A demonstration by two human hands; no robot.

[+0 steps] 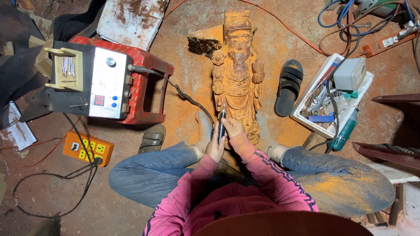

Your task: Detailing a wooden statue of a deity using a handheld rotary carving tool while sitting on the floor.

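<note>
A carved wooden statue (238, 70) of a robed, bearded figure lies on the dusty floor between my knees. Both hands grip a black rotary carving handpiece (221, 124), its tip touching the statue's lower robe. My left hand (215, 147) wraps the lower part of the tool. My right hand (232, 128) steadies it from the right side, resting against the carving. A coiled black cable (188, 97) runs from the tool to a white control box (108, 83).
The control box sits on a red plastic stool (146, 87) beside a wooden rack of bits (68, 67). An orange power strip (88, 148) lies at the left. A black sandal (288, 87), a white tray of tools (326, 98) and a green power tool (343, 131) lie at the right.
</note>
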